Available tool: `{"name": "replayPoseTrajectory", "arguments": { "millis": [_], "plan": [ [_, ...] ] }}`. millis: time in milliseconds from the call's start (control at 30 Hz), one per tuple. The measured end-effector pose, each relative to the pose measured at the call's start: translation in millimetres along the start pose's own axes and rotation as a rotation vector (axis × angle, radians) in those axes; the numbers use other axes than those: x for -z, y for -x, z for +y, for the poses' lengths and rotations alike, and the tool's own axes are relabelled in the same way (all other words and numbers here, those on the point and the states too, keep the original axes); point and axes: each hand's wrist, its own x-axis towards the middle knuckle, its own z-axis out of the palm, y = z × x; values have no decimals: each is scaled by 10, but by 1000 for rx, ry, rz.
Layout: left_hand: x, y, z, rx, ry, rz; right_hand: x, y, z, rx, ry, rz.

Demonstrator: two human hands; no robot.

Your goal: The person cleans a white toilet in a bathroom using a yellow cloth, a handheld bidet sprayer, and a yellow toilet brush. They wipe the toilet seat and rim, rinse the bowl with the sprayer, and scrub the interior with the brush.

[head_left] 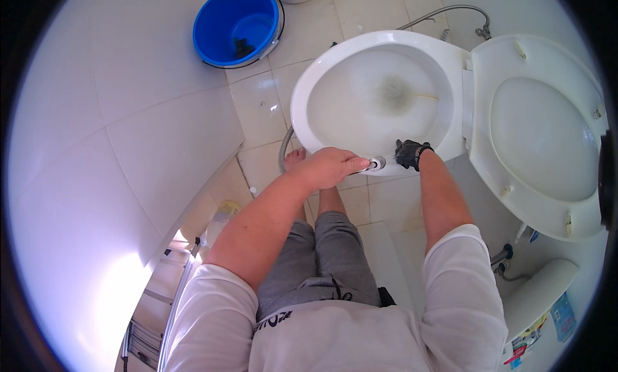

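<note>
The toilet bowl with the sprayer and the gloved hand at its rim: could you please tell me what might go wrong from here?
1. The left hand aims the spray head along the toilet bowl rim; water could splash out onto the floor tiles.
2. A bare foot stands beside the bowl, so wet tiles could mean a slip.
3. The left hand is bare; only the right hand wears a glove.

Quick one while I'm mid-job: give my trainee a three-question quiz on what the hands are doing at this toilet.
1. True or false: the toilet lid is raised.
2. Which hand wears a black glove? A) left hand B) right hand
3. Fill in: the left hand grips a metal ____ aimed into the bowl.

Key: 1 true; 2 B; 3 sprayer. The blue bucket stands apart on the floor.
</note>
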Motion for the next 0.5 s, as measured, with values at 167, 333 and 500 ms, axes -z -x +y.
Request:
{"name": "replayPoseTrajectory", "arguments": {
  "millis": [167, 333, 500],
  "plan": [
    [28, -8, 0, 4, -90, -39, -52, -147, 77, 7, -41, -247],
    [37, 48, 36, 3, -90, -26, -9, -100, 43, -188, -245, -223],
    [29, 59, 91, 10, -85, -31, 54, -33, -13, -377, -439, -182]
  ]
}}
